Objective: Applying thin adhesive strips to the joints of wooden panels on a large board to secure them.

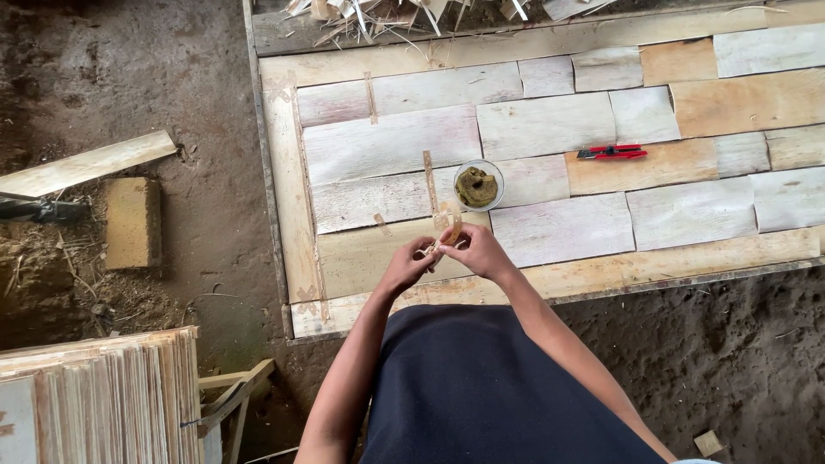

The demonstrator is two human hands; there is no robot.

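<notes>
My left hand [404,268] and my right hand [478,251] meet over the near edge of a large board of pale veneer sheets [550,125]. Together they pinch a roll of tan tape [449,222], with a short strip pulled between the fingers. Just beyond the roll stands a small clear bowl [479,186] holding a brownish-green lump. A strip of tape [429,176] lies stuck on the seam next to the bowl. Further right on the sheets rests a red and black utility knife [612,153].
The board's wooden frame [290,215] runs down its left side, with dirt floor beyond. A loose plank [86,163] and a block [133,222] lie at left. A stack of thin veneer sheets [103,395] stands at lower left. Wood scraps [387,13] pile at the far edge.
</notes>
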